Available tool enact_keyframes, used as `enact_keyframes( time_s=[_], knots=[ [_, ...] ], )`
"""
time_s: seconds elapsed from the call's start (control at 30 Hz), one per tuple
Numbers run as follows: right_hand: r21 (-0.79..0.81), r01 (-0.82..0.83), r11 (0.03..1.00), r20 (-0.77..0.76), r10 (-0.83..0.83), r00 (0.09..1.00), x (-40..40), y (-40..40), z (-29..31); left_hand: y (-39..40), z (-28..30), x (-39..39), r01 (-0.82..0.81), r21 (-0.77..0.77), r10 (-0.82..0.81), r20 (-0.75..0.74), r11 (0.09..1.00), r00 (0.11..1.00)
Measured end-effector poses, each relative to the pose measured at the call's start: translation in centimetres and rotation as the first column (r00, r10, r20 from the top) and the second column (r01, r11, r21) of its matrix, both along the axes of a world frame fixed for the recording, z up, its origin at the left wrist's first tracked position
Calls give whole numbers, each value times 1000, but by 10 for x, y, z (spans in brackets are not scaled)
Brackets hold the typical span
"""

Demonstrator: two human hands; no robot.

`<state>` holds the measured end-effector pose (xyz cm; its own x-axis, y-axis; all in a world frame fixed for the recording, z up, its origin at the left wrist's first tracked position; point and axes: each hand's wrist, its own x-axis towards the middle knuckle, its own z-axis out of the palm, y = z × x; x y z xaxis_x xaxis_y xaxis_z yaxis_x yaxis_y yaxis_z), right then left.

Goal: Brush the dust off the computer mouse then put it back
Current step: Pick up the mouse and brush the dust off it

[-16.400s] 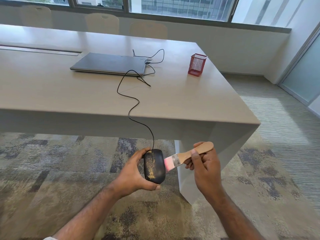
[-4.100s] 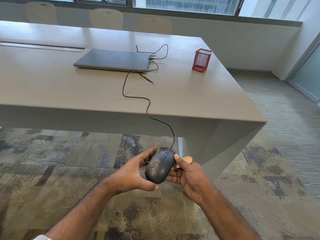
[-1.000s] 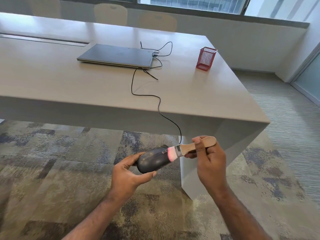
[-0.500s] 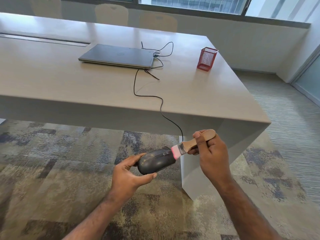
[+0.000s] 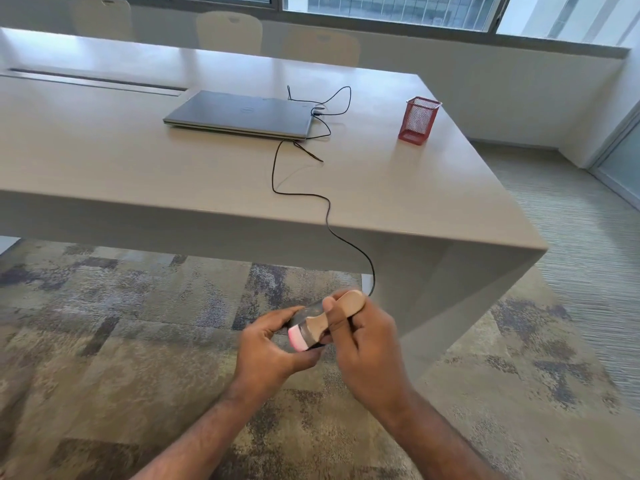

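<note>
My left hand grips the black computer mouse below the table's near edge; most of the mouse is hidden behind my fingers and the brush. My right hand holds a small wooden-handled brush, its pink bristles lying across the mouse's near end. The mouse's black cable runs up over the table edge toward the closed grey laptop.
The large beige table carries the laptop and a red mesh pen holder at the far right. Chairs stand behind it by the window. Patterned carpet lies under my hands.
The brush has swept from the mouse's far end toward its near end, with my right hand moving down and left. My left hand still holds the mouse, now closer in.
</note>
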<state>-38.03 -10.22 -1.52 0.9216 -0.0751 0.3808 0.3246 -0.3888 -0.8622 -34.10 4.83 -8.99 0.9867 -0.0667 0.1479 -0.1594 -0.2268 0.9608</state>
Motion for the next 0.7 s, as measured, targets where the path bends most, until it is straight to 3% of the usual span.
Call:
enact_keyframes(
  time_s=[0.1, 0.33, 0.7],
  knots=[
    [-105, -14, 994, 31, 18, 999, -3, 6, -1, -2, -2, 1, 16, 10, -16, -5, 1000, 1000],
    [-26, 144, 989, 89, -141, 986, 8, -9, 15, -3, 0, 3, 4, 61, -7, 43, 998, 999],
    [-108, 48, 993, -21, -51, 999, 7, 6, 1, -6, -5, 5, 26, 6, -26, 44, 1000, 999]
  ],
)
